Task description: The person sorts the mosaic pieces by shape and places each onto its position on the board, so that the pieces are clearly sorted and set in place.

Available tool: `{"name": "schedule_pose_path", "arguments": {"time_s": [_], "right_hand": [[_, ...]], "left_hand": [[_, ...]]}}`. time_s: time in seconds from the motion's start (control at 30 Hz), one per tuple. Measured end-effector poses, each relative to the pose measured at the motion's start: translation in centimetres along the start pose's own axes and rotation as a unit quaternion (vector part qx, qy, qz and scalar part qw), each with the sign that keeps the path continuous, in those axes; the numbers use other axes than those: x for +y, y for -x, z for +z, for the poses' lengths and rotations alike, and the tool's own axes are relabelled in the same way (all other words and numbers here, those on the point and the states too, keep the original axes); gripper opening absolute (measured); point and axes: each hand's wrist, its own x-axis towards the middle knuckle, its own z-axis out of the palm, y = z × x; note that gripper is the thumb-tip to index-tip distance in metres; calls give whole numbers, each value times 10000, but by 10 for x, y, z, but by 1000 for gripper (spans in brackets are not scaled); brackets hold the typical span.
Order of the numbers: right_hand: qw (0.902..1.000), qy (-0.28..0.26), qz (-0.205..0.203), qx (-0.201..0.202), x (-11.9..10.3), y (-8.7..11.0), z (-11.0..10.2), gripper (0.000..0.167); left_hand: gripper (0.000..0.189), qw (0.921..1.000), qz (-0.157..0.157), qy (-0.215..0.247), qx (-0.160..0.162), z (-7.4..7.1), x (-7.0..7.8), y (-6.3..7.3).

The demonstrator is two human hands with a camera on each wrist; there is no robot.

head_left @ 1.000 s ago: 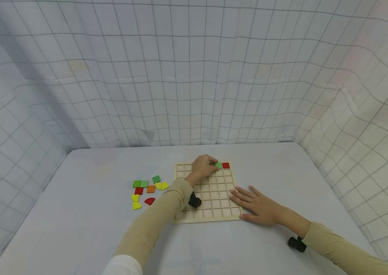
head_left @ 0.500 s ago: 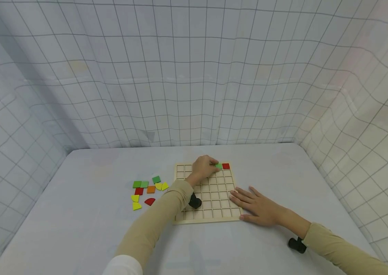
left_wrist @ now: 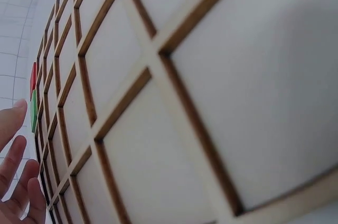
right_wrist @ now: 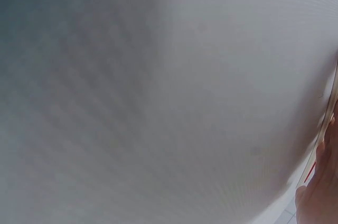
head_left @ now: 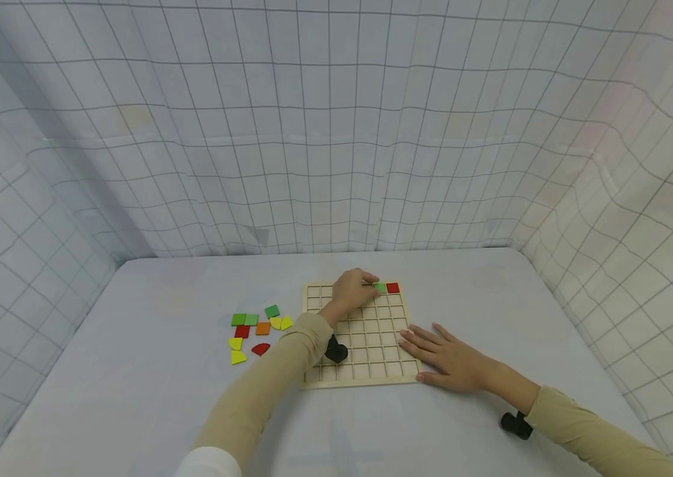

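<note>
A square wooden grid board (head_left: 366, 338) lies on the table under both hands. At its far edge my left hand (head_left: 350, 289) has thumb and index finger at either side of a light green square tile (head_left: 381, 289), pinching it in the top row. To the right of that tile, a red square tile (head_left: 393, 287) fills the corner cell. The left wrist view shows the green tile (left_wrist: 34, 110) beside a fingertip, under the red tile (left_wrist: 33, 78). My right hand (head_left: 452, 359) rests flat, fingers spread, with its fingertips on the board's right edge.
Left of the board lie loose pieces: green squares (head_left: 238, 319), a red square (head_left: 242, 331), an orange square (head_left: 262, 328), yellow quarter-circles (head_left: 238, 358) and a red quarter-circle (head_left: 261, 349). White grid-patterned curtains (head_left: 336, 165) enclose the table's back and sides.
My left wrist and forearm have shifted very slightly left, while the fingers stay at the green tile. My right hand has kept its place.
</note>
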Motion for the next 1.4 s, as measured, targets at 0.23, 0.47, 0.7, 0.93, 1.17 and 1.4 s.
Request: {"name": "schedule_pose_path", "arguments": {"time_s": [0.23,0.47,0.7,0.93,1.17,1.4], "right_hand": [[9999,20,83,-114,1,0,1,66],[9997,-58,159,-196,0,0,1,67],[9996,-93,185,-208,-2,0,-1,66],[9998,-50,145,-153,-1,0,0,66],[9997,-33,165,-162,0,-1,1,67],[9999,21,124,-92,2,-1,2,67]], "left_hand": [[28,9994,-88,334,81,-9,0,7],[27,9980,-87,591,201,-12,-4,15],[29,9973,12,588,430,-19,-7,23],[28,9963,194,467,699,-30,-9,30],[29,9945,141,502,907,-45,-9,40],[28,9936,99,447,1028,-52,-15,47]]}}
